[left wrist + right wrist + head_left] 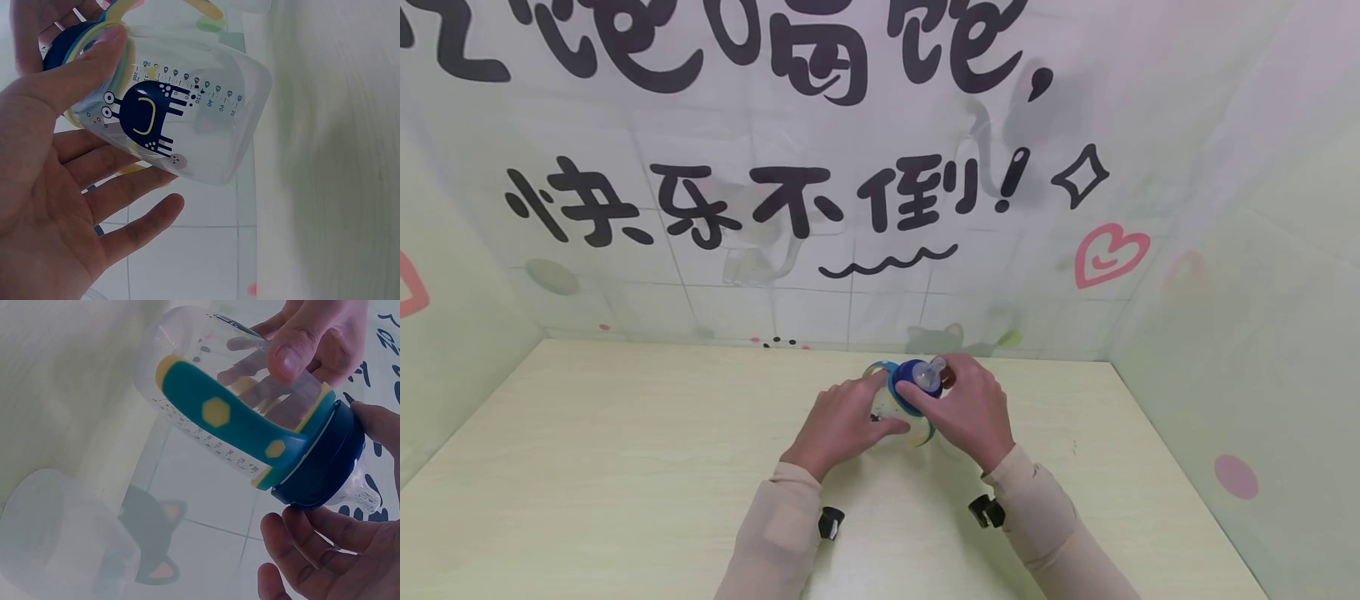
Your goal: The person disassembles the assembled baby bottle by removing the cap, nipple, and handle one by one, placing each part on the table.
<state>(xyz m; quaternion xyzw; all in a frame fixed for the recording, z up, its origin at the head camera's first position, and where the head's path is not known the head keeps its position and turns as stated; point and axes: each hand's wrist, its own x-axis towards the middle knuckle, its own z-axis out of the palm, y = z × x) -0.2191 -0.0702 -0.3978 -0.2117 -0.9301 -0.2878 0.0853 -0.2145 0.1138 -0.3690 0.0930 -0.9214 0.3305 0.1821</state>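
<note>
A clear baby bottle with a printed dark blue creature and measuring marks is held tilted above the table. My left hand grips its body just below the neck, thumb on one side and fingers on the other. With thumb and fingertips, my right hand pinches the dark blue collar, from which a clear nipple sticks out. Teal and yellow handles stand off the bottle's sides. The bottle looks empty. A translucent cap-like cup stands on the table in the right wrist view.
The pale wood-grain table is enclosed by a printed sheet at the back and pale side walls. Black wrist mounts are strapped on both sleeves.
</note>
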